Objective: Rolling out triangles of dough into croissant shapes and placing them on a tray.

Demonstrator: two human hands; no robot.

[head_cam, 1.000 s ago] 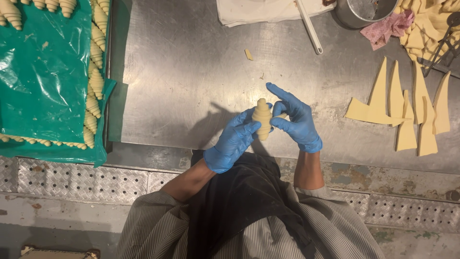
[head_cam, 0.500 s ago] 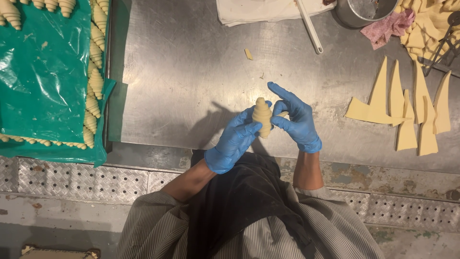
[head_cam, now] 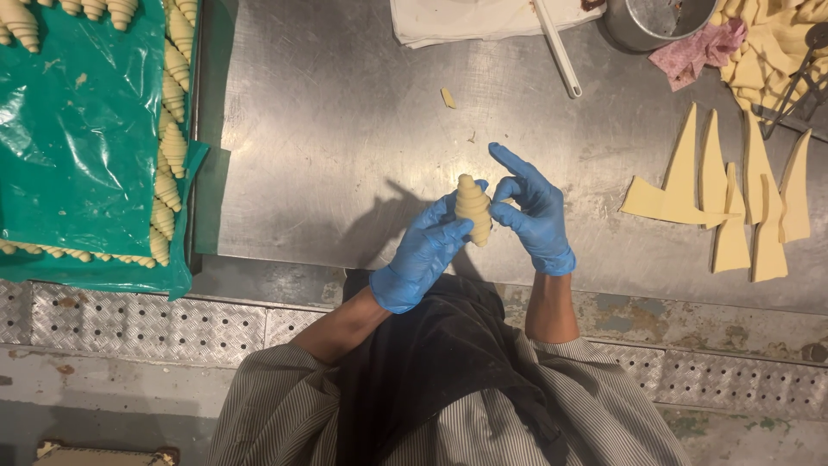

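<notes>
Croissant (head_cam: 473, 207) is rolled and held just above the steel table's (head_cam: 345, 129) near edge: our left hand (head_cam: 423, 252) grips it, our right hand (head_cam: 530, 211) pinches its side with the forefinger loose. We judge the batch partly done: shaped rolls (head_cam: 172, 147) line the green-lined tray (head_cam: 78, 138) at the table's left edge, dough triangles (head_cam: 733, 203) wait uncut-free at the right. Far edge holds a cloth (head_cam: 466, 17), metal pot (head_cam: 647, 22) and dough scraps (head_cam: 768, 52); perforated metal floor (head_cam: 129, 324) below.

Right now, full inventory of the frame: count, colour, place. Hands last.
rolled dough piece: one, pale yellow, held between both hands above the table
steel table: one, grey, centre
dough triangles: several, pale yellow, table right
rolled pieces: many, pale, along the tray's edges
tray sheet: one, green, left
metal bowl: one, top right
pink cloth: one, beside the bowl
white cloth: one, top centre
left hand: blue glove, grips the roll
right hand: blue glove, fingertips on the roll
</notes>
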